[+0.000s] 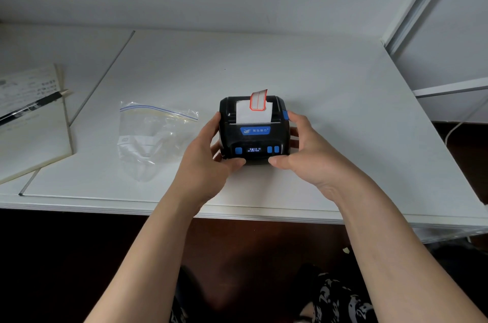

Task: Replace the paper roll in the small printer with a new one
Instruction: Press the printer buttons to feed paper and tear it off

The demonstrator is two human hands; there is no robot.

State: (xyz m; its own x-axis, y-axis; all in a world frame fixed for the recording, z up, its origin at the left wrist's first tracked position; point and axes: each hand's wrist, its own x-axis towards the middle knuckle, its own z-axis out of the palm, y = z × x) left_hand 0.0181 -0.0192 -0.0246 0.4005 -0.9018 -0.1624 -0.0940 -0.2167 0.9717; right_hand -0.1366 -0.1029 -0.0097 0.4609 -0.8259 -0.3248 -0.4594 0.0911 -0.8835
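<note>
Printer, small, black plastic with blue buttons, sits on white tabletop, a little back from the near edge, roughly centre of view. Lid closed. White paper strip stands up from the top slot, carrying a label with red-orange border that curls above the strip. Blue badge and small lit display on the sloping front face.

Left hand wraps the printer's left side: thumb along the lower front edge, fingers curled round the side, their tips hidden behind the body. Right hand mirrors it on the right side: thumb on the lower front edge, fingers bent against the side wall just below the blue side latch. Both hands touch the casing; cannot tell whether the printer is lifted or resting.

Clear plastic zip bag with blue seal line lies flat to the left of the printer, near but apart; contents unclear. Farther left, open notebook with handwriting, black pen lying across it
</note>
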